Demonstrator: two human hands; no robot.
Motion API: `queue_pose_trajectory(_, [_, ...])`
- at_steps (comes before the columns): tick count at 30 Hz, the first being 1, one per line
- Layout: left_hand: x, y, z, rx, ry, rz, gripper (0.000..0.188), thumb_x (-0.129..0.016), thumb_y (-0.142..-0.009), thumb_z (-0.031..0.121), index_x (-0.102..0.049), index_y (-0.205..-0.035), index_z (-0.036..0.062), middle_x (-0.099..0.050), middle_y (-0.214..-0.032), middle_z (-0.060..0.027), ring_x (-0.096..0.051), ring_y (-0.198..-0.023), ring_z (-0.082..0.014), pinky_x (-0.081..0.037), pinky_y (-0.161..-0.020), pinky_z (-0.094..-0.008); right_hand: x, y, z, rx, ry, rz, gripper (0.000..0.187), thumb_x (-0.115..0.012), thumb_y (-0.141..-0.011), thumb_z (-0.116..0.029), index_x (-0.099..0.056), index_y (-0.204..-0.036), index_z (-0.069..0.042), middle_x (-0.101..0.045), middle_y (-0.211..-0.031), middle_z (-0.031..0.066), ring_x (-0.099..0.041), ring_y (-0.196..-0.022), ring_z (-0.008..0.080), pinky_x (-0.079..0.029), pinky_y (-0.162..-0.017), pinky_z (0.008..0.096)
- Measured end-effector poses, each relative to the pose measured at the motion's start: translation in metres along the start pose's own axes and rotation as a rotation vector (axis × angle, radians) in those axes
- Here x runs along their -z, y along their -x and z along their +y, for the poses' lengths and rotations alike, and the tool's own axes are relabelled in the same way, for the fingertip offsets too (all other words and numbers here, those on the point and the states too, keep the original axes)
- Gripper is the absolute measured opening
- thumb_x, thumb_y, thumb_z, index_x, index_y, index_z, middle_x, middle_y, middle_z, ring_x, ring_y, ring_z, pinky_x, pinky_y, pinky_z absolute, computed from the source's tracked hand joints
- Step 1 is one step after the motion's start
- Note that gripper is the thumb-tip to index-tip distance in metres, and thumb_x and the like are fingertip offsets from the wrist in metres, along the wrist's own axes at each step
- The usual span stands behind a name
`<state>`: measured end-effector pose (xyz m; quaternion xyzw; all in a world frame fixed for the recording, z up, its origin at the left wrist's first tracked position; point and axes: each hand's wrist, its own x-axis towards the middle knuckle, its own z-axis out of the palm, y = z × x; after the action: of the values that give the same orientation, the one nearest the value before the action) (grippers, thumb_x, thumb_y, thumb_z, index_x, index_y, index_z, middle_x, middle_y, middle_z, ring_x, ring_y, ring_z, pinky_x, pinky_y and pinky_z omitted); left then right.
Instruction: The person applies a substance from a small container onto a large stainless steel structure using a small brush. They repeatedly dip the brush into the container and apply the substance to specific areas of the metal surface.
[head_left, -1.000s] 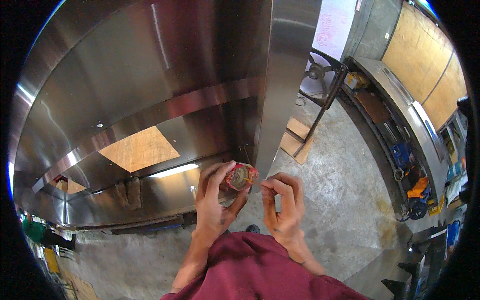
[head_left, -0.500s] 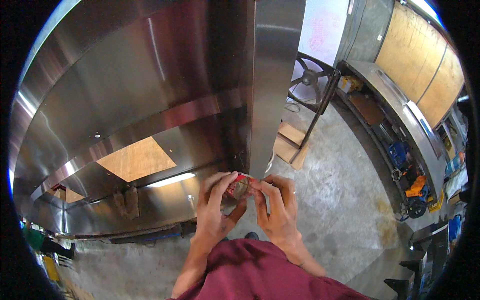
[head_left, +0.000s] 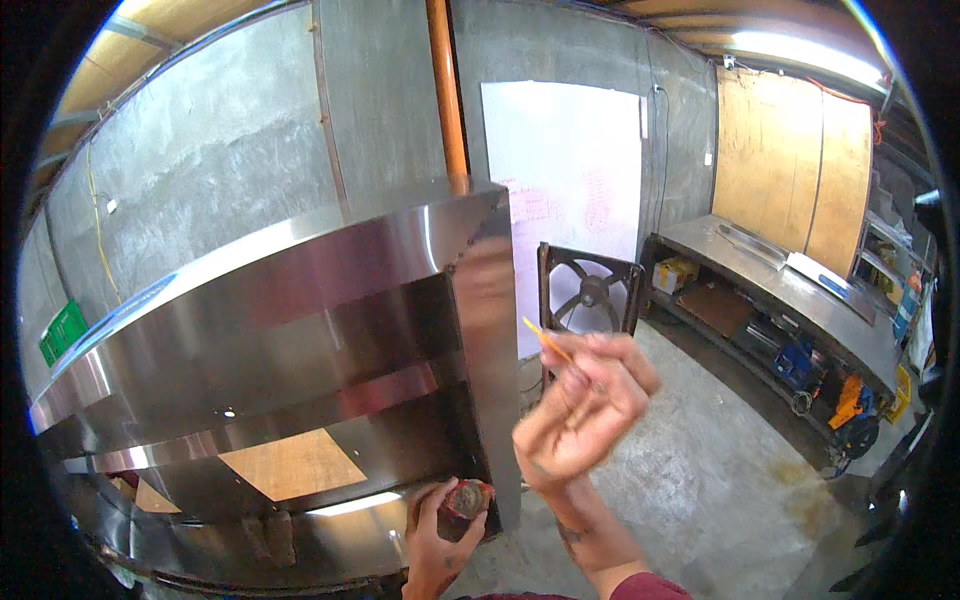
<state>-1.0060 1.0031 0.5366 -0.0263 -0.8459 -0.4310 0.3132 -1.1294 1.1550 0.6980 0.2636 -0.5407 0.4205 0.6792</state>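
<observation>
Low in front of me, my left hand (head_left: 440, 540) grips a small round red-rimmed container (head_left: 468, 499). Its face is dark and brownish, and I cannot make out what is inside. My right hand (head_left: 590, 405) is raised higher and further right, its fingers pinched on a thin yellow-orange stick (head_left: 546, 340) that points up and left. Just left of both hands stands a large stainless steel cabinet (head_left: 300, 330), with its upright corner post (head_left: 490, 370) beside the container.
Inside the cabinet shows a wooden board (head_left: 292, 465). Beyond my right hand stand a black framed fan (head_left: 588, 290) and a white board (head_left: 565, 150). A steel workbench (head_left: 790, 270) with tools and boxes beneath lines the right side. An orange pipe (head_left: 448, 90) rises behind the cabinet.
My view has tilted up. The hands, together at the container before, are now apart: the right has lifted up and right with the stick, while the left still keeps the container.
</observation>
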Motion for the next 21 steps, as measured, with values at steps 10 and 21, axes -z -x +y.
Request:
queue_pose_trajectory(10, [0.015,0.024,-0.008,-0.045,-0.056,0.119,0.071,-0.097,-0.082,0.016,-0.067,-0.146,0.006,-0.068,-0.135,-0.0177,-0.072,-0.112,-0.0296,-0.062,-0.087,-0.0382,-0.049,-0.04,0.01,0.067,-0.041,0.106,0.021,-0.06,-0.112,0.004,-0.051,-0.132,0.006,-0.046,-0.133,0.019,-0.059,-0.12,0.0258,-0.071,-0.092,0.0344])
queue_pose_trajectory(21, [0.012,0.025,-0.011,-0.081,-0.015,0.101,0.071,-0.097,-0.083,0.017,-0.067,-0.146,0.0066,-0.069,-0.133,-0.0182,-0.071,-0.118,-0.0319,-0.061,-0.093,-0.0417,-0.052,-0.042,0.011,0.073,-0.054,0.135,0.028,-0.07,-0.105,0.009,-0.059,-0.13,0.001,-0.063,-0.124,0.0195,-0.06,-0.117,0.0337,-0.051,-0.099,0.045])
